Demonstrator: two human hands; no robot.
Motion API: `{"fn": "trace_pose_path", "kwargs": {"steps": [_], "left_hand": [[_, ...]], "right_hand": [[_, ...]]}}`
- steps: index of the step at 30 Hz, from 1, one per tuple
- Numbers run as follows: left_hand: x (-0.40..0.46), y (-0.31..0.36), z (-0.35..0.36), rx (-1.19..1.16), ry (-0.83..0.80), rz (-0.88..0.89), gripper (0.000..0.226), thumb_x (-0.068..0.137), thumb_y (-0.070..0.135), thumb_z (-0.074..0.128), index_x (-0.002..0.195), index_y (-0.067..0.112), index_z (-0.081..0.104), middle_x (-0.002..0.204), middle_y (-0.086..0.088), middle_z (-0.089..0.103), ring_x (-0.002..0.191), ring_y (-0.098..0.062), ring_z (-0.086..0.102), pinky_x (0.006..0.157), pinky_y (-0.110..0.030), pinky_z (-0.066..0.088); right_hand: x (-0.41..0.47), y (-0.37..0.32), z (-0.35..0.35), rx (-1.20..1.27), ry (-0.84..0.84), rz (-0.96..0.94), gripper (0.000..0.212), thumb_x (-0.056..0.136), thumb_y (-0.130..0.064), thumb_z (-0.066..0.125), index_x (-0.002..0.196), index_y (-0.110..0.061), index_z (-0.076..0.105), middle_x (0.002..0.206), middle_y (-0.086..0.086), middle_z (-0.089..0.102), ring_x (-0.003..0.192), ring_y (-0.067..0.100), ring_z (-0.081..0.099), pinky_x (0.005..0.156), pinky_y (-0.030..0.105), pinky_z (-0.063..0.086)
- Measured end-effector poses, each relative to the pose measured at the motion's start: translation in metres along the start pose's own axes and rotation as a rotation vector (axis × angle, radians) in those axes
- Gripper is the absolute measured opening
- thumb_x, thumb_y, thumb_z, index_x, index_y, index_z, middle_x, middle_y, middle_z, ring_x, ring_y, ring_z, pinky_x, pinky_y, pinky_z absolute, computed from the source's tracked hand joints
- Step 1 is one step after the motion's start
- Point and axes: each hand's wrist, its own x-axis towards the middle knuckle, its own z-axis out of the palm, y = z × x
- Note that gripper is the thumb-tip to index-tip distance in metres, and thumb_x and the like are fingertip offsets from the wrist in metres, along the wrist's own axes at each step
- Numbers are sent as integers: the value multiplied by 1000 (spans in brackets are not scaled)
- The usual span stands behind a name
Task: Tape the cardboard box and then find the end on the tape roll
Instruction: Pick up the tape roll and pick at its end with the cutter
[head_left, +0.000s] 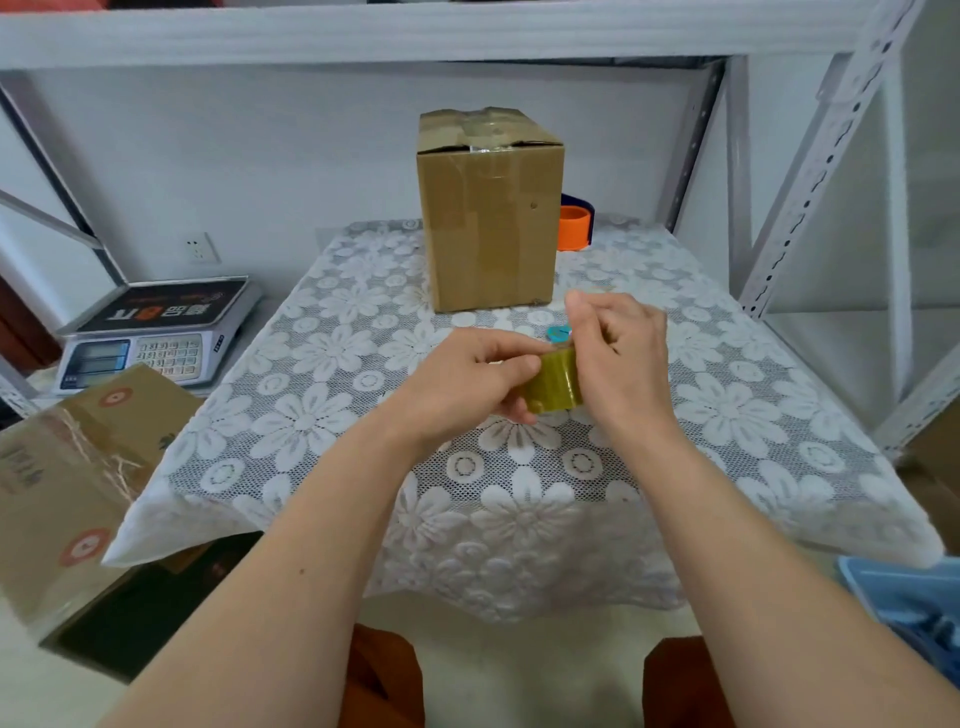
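Box (488, 208): stands at the far edge of the counter (727, 415), top taped, out of the way.
Roll (553, 387): held over the middle.
Left hand (462, 384): grips roll, steadying it.
Right hand (618, 348): pinches at its rim, probably seeking the end.

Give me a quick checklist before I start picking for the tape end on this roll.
1. Cardboard box taped across its top: ok.
2. Tape roll held clear of the table: ok.
3. Left hand gripping the roll firmly: ok.
4. Right hand on the roll, ready to pick: ok.
5. Loose tape end located: cannot tell.
6. Box standing clear behind the hands: ok.
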Motion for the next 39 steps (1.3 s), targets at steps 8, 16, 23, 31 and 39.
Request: {"fn": "trace_pose_path", "kwargs": {"steps": [8, 16, 23, 31, 39], "left_hand": [[1, 3, 12, -5, 132, 53, 11, 83, 7, 60, 81, 3, 70, 58, 6, 58, 48, -4, 53, 65, -36, 58], [2, 2, 13, -101, 129, 44, 18, 82, 1, 57, 75, 10, 71, 58, 3, 59, 47, -4, 49, 57, -26, 48], [1, 1, 14, -172, 80, 39, 14, 87, 11, 62, 77, 11, 72, 52, 2, 54, 49, -8, 46, 59, -27, 47], [5, -4, 13, -216, 60, 49, 10, 87, 12, 64, 88, 5, 71, 52, 10, 56, 48, -3, 44, 55, -21, 46], [2, -1, 11, -270, 43, 1, 18, 92, 10, 55, 87, 6, 72, 60, -9, 46, 48, -9, 45, 56, -23, 46]], "right_hand": [[-2, -5, -2, 94, -24, -10, 60, 95, -42, 45, 80, 14, 61, 88, 25, 65, 86, 35, 58, 80, 46, 47], [-4, -13, -4, 115, 14, 37, 57, 95, -39, 48, 82, 15, 61, 90, 27, 63, 85, 36, 57, 74, 41, 45], [-4, -12, -6, 148, 14, 82, 56, 94, -41, 49, 82, 12, 63, 90, 18, 66, 87, 29, 60, 77, 37, 46], [-5, -13, -6, 167, 23, 129, 57, 93, -43, 50, 82, 12, 62, 88, 16, 67, 84, 30, 61, 77, 43, 49], [-5, -14, -7, 169, 37, 121, 56, 94, -40, 50, 79, 12, 63, 87, 15, 67, 78, 26, 60, 73, 37, 47]]}}
